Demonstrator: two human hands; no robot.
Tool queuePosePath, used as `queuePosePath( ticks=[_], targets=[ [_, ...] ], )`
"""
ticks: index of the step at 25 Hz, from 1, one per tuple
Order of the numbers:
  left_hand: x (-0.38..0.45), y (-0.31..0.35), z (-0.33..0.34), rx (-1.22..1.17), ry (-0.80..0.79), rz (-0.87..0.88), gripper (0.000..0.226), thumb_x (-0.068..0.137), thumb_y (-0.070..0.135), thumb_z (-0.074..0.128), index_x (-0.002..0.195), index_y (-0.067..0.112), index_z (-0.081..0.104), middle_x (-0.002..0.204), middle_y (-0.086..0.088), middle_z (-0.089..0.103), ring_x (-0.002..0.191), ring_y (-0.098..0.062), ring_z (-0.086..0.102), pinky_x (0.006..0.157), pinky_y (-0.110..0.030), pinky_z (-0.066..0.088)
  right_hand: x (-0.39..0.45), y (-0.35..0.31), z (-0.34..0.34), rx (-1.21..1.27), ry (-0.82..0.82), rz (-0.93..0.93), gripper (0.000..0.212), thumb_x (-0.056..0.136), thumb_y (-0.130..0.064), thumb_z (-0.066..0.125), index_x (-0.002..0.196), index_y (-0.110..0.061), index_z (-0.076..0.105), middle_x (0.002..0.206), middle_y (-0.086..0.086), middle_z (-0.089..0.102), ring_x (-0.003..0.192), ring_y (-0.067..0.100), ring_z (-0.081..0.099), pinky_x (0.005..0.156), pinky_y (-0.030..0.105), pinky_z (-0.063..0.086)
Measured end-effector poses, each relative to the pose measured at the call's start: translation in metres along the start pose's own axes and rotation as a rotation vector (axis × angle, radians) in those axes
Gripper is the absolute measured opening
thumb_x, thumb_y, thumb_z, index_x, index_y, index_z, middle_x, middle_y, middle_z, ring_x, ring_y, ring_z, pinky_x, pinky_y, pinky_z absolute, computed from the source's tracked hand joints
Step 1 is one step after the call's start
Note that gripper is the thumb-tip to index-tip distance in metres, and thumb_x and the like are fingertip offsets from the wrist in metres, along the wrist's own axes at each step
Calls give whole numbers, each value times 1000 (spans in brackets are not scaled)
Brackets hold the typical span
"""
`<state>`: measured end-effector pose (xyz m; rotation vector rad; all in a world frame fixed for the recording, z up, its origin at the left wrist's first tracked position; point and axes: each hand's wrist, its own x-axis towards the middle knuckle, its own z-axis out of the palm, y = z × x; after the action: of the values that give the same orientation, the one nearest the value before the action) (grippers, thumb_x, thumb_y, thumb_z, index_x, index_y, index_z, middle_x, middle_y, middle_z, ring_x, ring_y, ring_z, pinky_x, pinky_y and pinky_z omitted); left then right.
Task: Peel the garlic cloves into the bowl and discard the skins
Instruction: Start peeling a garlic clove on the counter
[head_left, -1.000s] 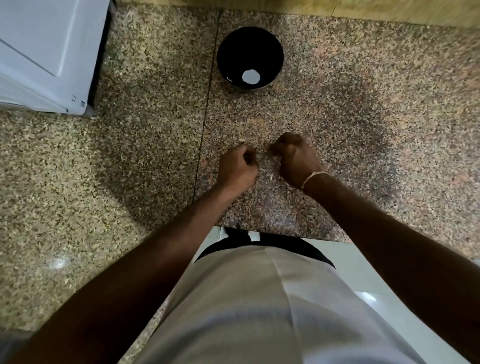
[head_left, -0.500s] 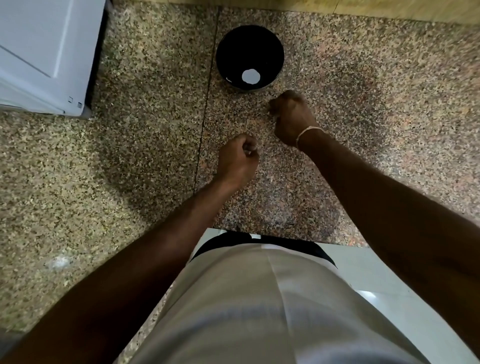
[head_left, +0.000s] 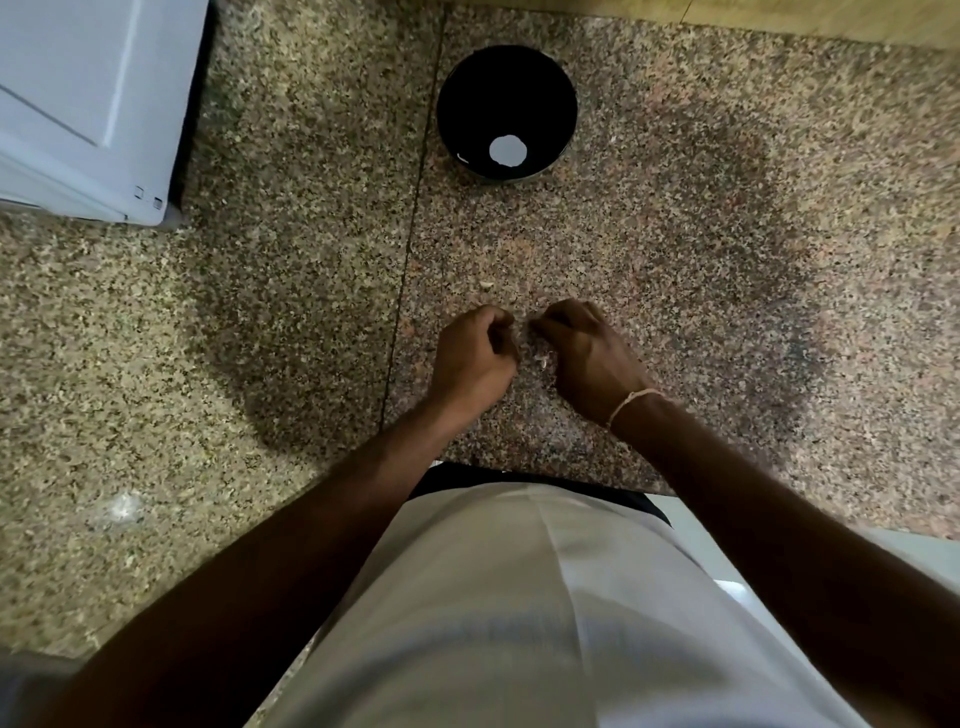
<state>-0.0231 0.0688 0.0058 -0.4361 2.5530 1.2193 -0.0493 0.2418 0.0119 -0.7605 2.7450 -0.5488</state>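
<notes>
Both hands are working close together, well short of the black bowl: the left hand and right hand are curling their fingers, seemingly pinching a garlic clove too small to make out. Peeling looks underway; next, dropping it into the bowl.

1. My left hand is curled over, so I cannot see what its fingers hold, if anything.
2. My right hand hides its fingertips too; whether they pinch something is too small to tell.
3. The pale bits between my hands are too tiny to name.
4. The white cabinet is cut off by the left edge.
5. The bowl is too dark inside to make out.
</notes>
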Motion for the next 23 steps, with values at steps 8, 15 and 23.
queuePosePath(
  ticks=[8, 15, 23],
  targets=[
    [2, 14, 14, 131, -81, 20, 28, 88, 0, 73, 114, 10, 71, 110, -3, 73, 96, -17, 66, 84, -30, 57, -17, -23, 10, 219, 142, 315, 10, 95, -3, 63, 97, -5, 72, 99, 11, 61, 77, 26, 61, 69, 40, 57],
    [2, 8, 0, -6, 28, -95, 38, 81, -8, 72, 112, 15, 70, 99, 7, 68, 86, -6, 64, 67, -8, 47, 19, -16, 1, 255, 160, 238, 26, 94, 4, 60, 114, -6, 73, 113, 11, 66, 95, 24, 64, 82, 31, 57],
    [-1, 1, -8, -37, 17, -87, 33, 84, -6, 72, 107, 17, 70, 94, 10, 66, 83, 0, 61, 68, -12, 47, 22, -11, -5, -62, -83, -50, 41, 90, 8, 58, 126, -6, 68, 128, 11, 60, 115, 29, 51, 88, 43, 55]
  ],
)
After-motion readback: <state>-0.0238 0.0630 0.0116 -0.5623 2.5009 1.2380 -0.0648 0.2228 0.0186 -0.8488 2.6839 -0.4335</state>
